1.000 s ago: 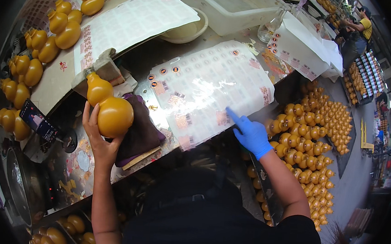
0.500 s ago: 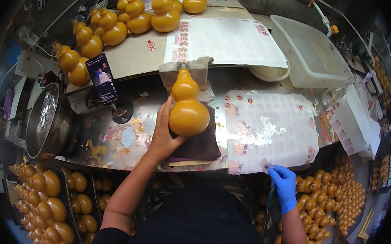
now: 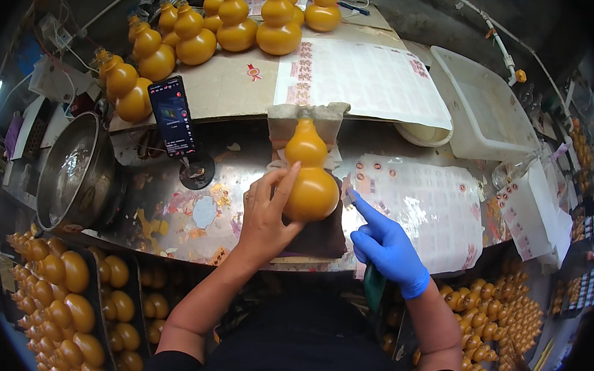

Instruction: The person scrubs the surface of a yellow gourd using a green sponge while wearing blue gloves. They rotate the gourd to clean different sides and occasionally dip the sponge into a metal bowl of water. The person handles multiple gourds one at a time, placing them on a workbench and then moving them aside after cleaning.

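A yellow gourd-shaped bottle (image 3: 312, 194) lies tilted on a dark cloth pad (image 3: 327, 240), its neck toward a beige cloth (image 3: 326, 121). My bare left hand (image 3: 267, 207) is wrapped round the left side of its lower bulb. My right hand (image 3: 390, 248), in a blue glove, is closed around a green-handled tool (image 3: 373, 287) whose handle sticks out below the palm. At its outstretched index fingertip, close to the bottle's right side, is a small pale sticker (image 3: 347, 184). Whether the sticker touches the bottle I cannot tell. To the right lies a sticker sheet (image 3: 422, 195).
Several matching bottles (image 3: 195, 41) stand at the back left. A phone (image 3: 168, 116) on a stand and a metal bowl (image 3: 75, 168) are at the left. Another printed sheet (image 3: 368, 79) and a translucent plastic tub (image 3: 481, 106) lie behind. More bottles (image 3: 67, 307) fill the space below the bench.
My right hand has come from the sticker sheet's near edge to the bottle's right side, carrying the small sticker. My left hand has shifted higher over the bottle's bulb. The view has shifted slightly.
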Demonstrator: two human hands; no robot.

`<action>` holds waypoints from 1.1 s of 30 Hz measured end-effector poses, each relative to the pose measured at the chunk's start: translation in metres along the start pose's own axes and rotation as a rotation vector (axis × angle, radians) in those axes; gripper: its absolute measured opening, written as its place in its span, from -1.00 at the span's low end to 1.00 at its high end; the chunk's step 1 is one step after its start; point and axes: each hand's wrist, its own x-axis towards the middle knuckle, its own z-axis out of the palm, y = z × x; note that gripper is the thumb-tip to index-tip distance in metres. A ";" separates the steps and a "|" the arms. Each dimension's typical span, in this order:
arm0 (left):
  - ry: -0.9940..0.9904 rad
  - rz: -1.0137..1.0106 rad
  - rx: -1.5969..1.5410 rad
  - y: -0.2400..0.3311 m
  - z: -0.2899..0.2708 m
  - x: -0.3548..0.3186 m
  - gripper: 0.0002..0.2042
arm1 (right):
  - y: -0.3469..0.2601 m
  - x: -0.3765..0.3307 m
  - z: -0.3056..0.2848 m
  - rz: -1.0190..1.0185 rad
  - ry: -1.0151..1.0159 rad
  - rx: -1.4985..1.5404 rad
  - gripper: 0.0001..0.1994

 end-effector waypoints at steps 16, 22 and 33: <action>-0.201 -0.189 -0.505 -0.020 0.001 0.002 0.02 | -0.009 0.016 0.049 -0.235 0.063 -1.185 -0.28; -0.350 -0.264 -0.633 -0.033 -0.001 0.006 0.03 | 0.004 0.018 0.062 -0.323 0.120 -1.285 -0.25; -0.242 -0.459 -0.947 -0.011 0.001 0.018 -0.08 | -0.002 0.001 0.051 -0.192 0.060 -0.898 -0.29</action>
